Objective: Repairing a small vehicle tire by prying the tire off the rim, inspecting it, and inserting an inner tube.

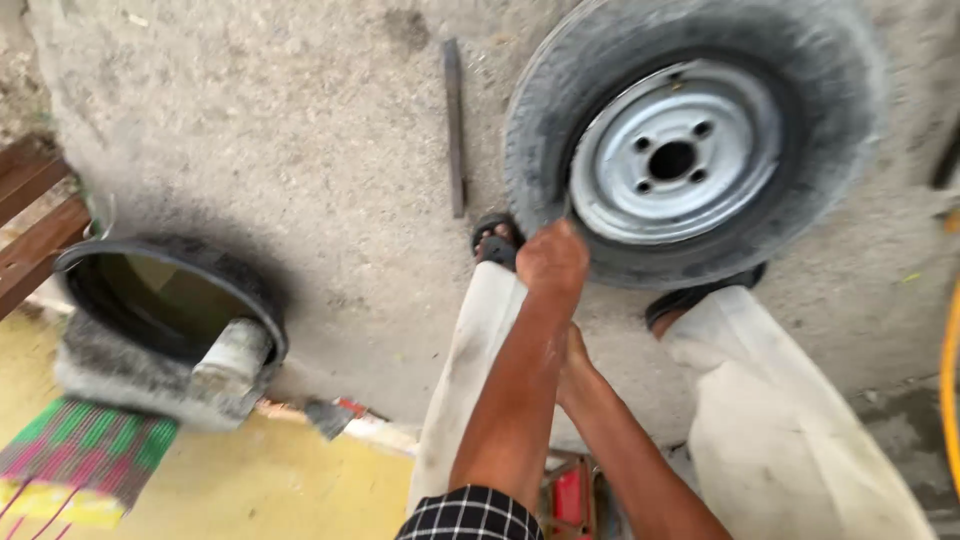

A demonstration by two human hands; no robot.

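Note:
A small tyre (600,60) on a grey steel rim (675,150) lies on the concrete between my feet. My left hand (552,260) reaches out from a checked sleeve and is closed in a fist on the tyre's near sidewall, next to the rim's edge. My right hand (577,362) sits lower, tucked behind my left forearm between my knees. Its fingers are hidden, so I cannot tell what it holds. My legs in pale trousers (770,420) spread either side of the tyre, and my sandalled feet (497,240) touch it.
A long metal bar (455,125) lies on the concrete left of the tyre. A black basin of water (165,295) stands at the left, with a white cylinder (232,355) against it. A woven mat (85,450), wooden slats (30,230) and a yellow hose (950,380) line the edges.

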